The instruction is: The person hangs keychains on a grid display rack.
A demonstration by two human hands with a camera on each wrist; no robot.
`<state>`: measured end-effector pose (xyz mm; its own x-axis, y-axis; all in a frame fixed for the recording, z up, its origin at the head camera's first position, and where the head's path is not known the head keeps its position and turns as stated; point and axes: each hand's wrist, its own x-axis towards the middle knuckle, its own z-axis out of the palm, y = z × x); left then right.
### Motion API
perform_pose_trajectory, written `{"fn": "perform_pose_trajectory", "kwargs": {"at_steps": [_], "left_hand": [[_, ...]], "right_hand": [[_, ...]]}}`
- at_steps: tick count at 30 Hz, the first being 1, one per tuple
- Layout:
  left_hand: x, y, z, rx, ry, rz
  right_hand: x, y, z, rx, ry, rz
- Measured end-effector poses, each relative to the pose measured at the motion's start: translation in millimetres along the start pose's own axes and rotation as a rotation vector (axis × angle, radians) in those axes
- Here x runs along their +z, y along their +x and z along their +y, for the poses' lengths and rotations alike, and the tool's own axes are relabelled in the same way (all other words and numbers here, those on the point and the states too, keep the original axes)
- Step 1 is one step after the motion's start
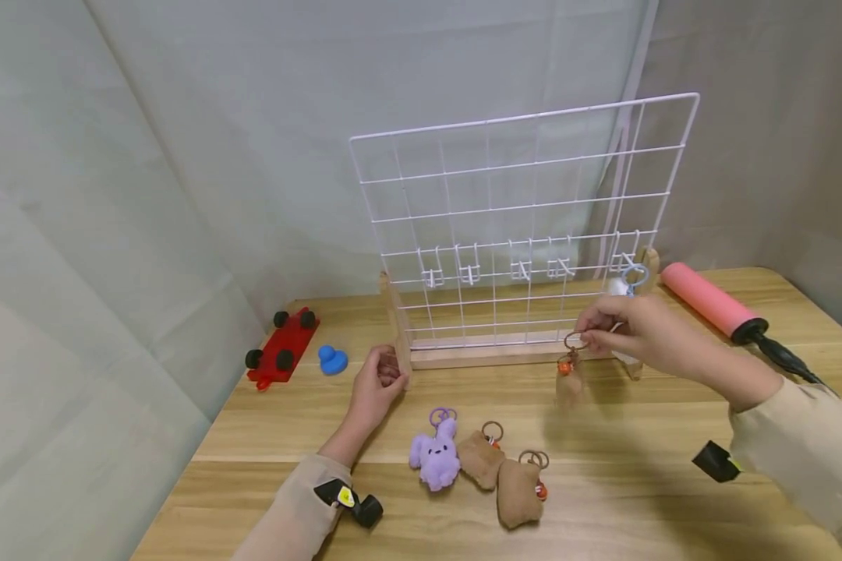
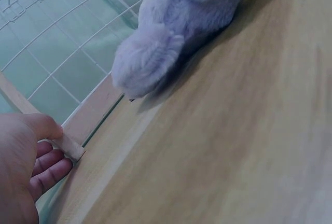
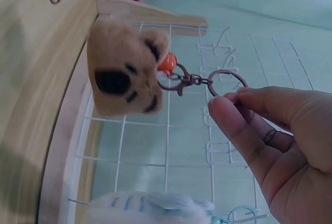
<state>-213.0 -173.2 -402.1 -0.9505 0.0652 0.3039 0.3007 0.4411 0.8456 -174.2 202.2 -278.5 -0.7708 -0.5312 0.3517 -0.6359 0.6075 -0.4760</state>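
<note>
My right hand [image 1: 635, 326] pinches the metal ring of a brown bear plush keychain [image 3: 122, 71], which hangs before the right part of a white wire grid rack [image 1: 526, 164]. An orange bell [image 3: 167, 63] is on its clasp. My left hand [image 1: 375, 389] grips the wooden side foot [image 2: 70, 146] of the rack between thumb and fingers. A white and blue plush keychain [image 3: 150, 208] hangs at the rightmost hook, partly hidden by my right hand in the head view. Several white hooks [image 1: 521, 270] line the grid. On the table lie a purple plush keychain [image 1: 436, 456] and two brown plush keychains [image 1: 482, 460].
At the left table edge lie a red toy with black wheels [image 1: 285, 348] and a blue duck-shaped toy [image 1: 333, 361]. A pink cylinder with a black handle [image 1: 712, 300] lies right of the rack. Pale curtains [image 1: 252, 140] stand behind the wooden table [image 1: 603, 483].
</note>
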Motion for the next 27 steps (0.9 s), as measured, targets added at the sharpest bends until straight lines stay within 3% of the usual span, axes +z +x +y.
{"fn": "perform_pose_trajectory", "kwargs": {"at_steps": [5, 13, 19, 27], "left_hand": [[-0.4, 0.3, 0.7, -0.002, 0.003, -0.001], [-0.7, -0.1, 0.7, 0.009, 0.008, -0.002], [-1.1, -0.8, 1.7, 0.002, 0.007, -0.004], [-0.1, 0.5, -2.9, 0.009, 0.008, -0.005]], "right_hand": [[-6, 11.3, -1, -0.016, -0.103, 0.062], [-13, 27.2, -3, -0.009, -0.12, 0.141], [-17, 34.1, -3, 0.046, -0.1, 0.204], [-19, 39.3, 1, 0.12, -0.097, 0.192]]}}
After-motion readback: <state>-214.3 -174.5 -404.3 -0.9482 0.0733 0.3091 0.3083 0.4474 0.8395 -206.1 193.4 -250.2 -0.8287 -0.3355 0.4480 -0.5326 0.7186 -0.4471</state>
